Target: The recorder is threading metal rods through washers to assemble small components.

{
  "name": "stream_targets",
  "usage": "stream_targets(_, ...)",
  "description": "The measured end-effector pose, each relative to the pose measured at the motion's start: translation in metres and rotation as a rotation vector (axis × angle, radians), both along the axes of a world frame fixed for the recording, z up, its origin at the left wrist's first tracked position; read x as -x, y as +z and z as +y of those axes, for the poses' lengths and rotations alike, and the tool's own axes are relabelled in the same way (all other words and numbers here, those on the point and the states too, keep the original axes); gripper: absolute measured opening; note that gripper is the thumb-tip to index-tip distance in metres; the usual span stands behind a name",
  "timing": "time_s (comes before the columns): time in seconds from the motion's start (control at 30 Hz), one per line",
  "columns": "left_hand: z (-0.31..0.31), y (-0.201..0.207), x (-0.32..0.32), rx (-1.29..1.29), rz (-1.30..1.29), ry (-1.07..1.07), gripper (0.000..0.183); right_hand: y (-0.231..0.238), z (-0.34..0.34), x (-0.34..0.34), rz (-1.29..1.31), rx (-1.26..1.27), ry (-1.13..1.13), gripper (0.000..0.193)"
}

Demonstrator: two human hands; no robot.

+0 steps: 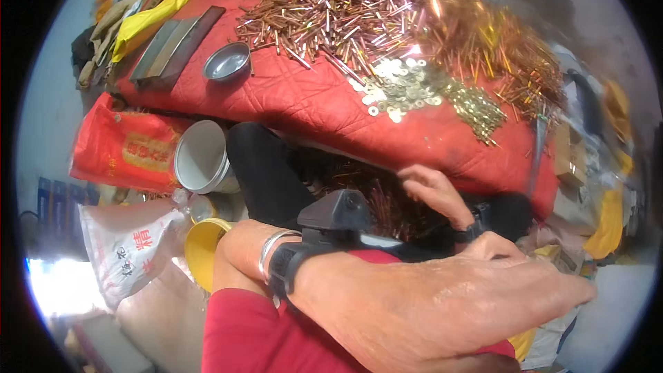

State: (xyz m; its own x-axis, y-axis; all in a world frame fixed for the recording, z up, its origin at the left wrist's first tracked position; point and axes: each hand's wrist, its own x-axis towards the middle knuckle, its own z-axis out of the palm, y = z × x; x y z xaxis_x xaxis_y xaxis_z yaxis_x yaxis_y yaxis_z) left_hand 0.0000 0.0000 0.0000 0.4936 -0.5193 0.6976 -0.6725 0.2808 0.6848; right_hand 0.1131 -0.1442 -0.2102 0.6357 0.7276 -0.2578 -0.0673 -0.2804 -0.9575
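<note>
My left hand (442, 304) stretches large across the foreground toward the right, its back turned up. Its fingers bend out of sight, so what they hold, if anything, is hidden. A silver bangle (268, 255) and a black strap with a black device (336, 212) sit on that wrist. Farther off, my right hand (435, 192) hovers by the front edge of the red quilted cover (304, 93), fingers loosely extended and nothing visible in them. Below it lie dark, coppery rod-like pieces (387, 200). On the cover are heaped copper-coloured metal rods (345, 10), flat washers (400, 90) and small brass-coloured pieces (476, 110).
A metal bowl (226, 62) and grey metal channel pieces (166, 52) rest on the cover's left. Beside my left leg stand a white bucket (202, 159), a yellow bucket (202, 252), a red sack (124, 145) and a white bag (131, 249). A cardboard box (570, 155) is at right.
</note>
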Motion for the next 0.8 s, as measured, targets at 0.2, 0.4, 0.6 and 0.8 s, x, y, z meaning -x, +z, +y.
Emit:
stream_targets(0.2, 0.007, -0.034, -0.067, 0.403, 0.043, -0.05, 0.071, -0.004, -0.002, -0.062, -0.581, 0.019, -0.331, 0.015)
stream_targets(0.4, 0.128, -0.112, -0.197, -0.093, 0.542, 0.877, 0.039, -0.036, 0.003, -0.084, -1.084, 0.131, -0.504, 0.011)
stream_targets(0.6, 0.286, -0.237, -0.322, -0.96, 0.005, 1.701, 0.085, -0.032, 0.011, -0.08, -1.186, 0.178, -0.442, 0.016)
stream_targets(0.8, 0.287, -0.245, -0.354, -1.012, -0.064, 1.671, 0.067, -0.041, 0.006, -0.08, -1.267, 0.244, -0.422, 0.02)
